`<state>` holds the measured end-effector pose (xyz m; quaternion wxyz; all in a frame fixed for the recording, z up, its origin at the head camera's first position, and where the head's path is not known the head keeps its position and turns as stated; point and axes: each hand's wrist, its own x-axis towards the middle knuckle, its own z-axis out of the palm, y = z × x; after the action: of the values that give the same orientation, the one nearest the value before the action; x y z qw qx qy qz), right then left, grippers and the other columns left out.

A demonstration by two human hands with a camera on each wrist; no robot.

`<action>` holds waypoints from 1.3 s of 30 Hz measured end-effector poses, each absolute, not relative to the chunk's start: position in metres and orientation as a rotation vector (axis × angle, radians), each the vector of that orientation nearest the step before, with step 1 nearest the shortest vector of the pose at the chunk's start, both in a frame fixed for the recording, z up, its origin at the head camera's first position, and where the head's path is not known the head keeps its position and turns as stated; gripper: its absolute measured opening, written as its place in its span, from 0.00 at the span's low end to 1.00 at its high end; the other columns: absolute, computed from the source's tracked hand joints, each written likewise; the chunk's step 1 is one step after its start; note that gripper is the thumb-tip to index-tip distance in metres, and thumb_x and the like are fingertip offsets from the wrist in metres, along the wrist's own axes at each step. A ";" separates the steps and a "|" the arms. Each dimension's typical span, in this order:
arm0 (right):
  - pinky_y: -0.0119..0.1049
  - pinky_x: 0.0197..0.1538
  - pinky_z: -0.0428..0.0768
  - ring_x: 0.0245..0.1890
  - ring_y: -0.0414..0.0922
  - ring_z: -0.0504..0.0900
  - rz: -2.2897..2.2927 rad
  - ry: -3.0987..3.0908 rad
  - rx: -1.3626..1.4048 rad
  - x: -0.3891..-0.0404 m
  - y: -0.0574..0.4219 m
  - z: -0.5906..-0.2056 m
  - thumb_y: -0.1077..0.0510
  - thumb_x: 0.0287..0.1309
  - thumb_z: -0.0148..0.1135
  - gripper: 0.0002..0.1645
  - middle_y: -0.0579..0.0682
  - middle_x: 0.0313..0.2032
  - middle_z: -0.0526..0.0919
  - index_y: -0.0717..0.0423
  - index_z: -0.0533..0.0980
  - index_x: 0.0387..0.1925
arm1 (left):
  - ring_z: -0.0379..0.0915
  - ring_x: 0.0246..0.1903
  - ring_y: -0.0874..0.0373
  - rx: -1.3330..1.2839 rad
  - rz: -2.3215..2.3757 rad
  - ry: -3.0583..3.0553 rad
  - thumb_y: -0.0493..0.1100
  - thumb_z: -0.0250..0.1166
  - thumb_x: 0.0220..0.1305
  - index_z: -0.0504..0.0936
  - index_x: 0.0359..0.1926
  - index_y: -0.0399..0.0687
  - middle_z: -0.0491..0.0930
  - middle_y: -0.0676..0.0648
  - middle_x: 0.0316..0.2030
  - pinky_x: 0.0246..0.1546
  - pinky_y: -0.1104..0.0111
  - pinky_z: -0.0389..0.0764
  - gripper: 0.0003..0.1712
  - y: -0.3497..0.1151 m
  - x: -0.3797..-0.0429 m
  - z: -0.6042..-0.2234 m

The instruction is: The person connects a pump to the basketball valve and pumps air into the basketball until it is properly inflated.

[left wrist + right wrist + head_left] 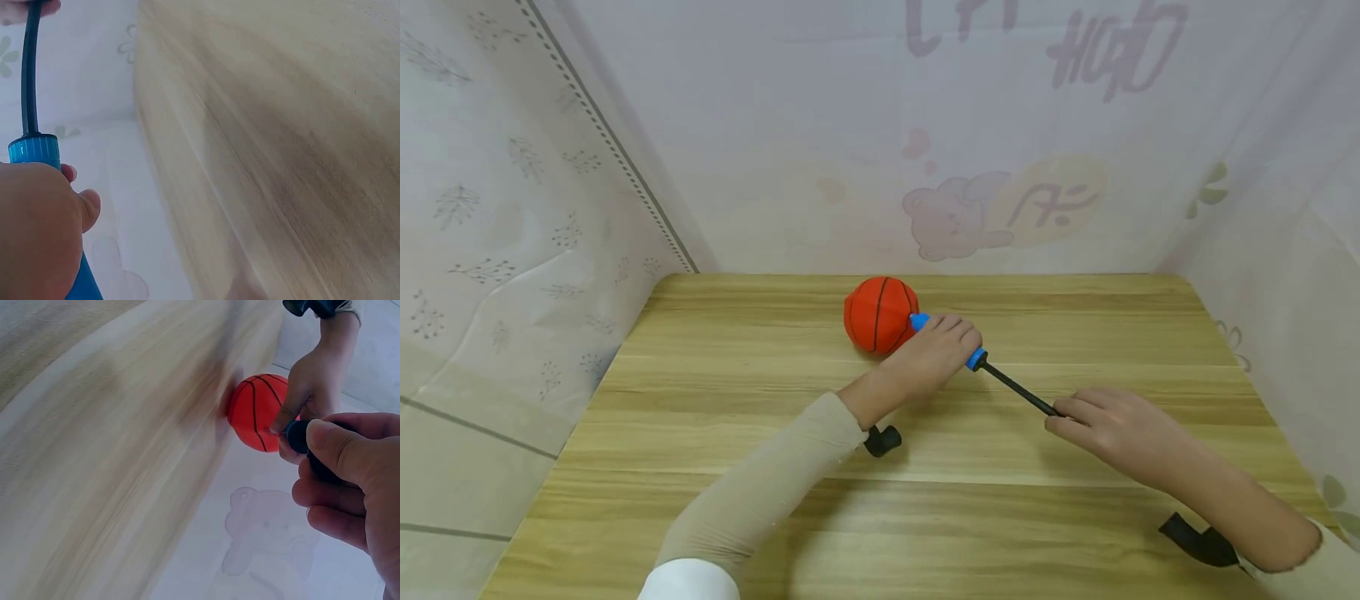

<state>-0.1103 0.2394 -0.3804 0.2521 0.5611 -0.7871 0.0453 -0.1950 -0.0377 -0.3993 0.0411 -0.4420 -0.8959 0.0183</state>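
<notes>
A blue hand pump (pixel 977 359) with a black rod slants across the middle of the head view, its blue tip against the side of a small red basketball (pixel 880 315). The ball's surface looks slightly angular. My left hand (pixel 934 354) grips the blue barrel just behind the tip; the left wrist view shows its fingers wrapped round the barrel (pixel 84 284). At the other end, my right hand (pixel 1112 429) holds the black handle (pixel 325 465), fingers curled round it. A length of black rod (pixel 1018 388) shows between the two hands.
The ball rests near the back edge of a wooden table (pixel 737 400). Patterned cloth (pixel 812 108) hangs behind and along both sides. Black wrist mounts (pixel 882 440) sit under each forearm.
</notes>
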 end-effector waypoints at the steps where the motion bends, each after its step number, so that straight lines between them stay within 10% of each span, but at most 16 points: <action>1: 0.40 0.32 0.83 0.30 0.46 0.82 0.127 -2.139 1.523 -0.109 0.241 -0.381 0.57 0.83 0.27 0.33 0.51 0.33 0.83 0.57 0.81 0.36 | 0.64 0.60 0.53 -1.350 0.060 -2.742 0.34 0.59 0.73 0.71 0.55 0.46 0.74 0.48 0.56 0.70 0.61 0.61 0.13 -0.038 -0.195 -0.399; 33: 0.29 0.26 0.72 0.23 0.40 0.72 0.091 -2.107 1.555 -0.158 0.195 -0.391 0.61 0.83 0.25 0.33 0.48 0.28 0.77 0.59 0.79 0.34 | 0.65 0.61 0.53 -1.368 0.128 -2.707 0.37 0.58 0.75 0.72 0.56 0.47 0.74 0.49 0.56 0.71 0.61 0.60 0.12 -0.026 -0.191 -0.405; 39: 0.31 0.28 0.77 0.26 0.42 0.77 0.120 -2.118 1.571 -0.154 0.203 -0.389 0.65 0.76 0.47 0.15 0.49 0.32 0.81 0.59 0.81 0.37 | 0.65 0.60 0.54 -1.384 0.116 -2.693 0.38 0.58 0.76 0.72 0.55 0.47 0.74 0.49 0.55 0.70 0.61 0.61 0.10 -0.027 -0.193 -0.405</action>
<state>-0.1542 0.2032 -0.3893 0.2481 0.5766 -0.7772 0.0441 -0.1925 -0.0270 -0.4053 0.0559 -0.4560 -0.8874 0.0382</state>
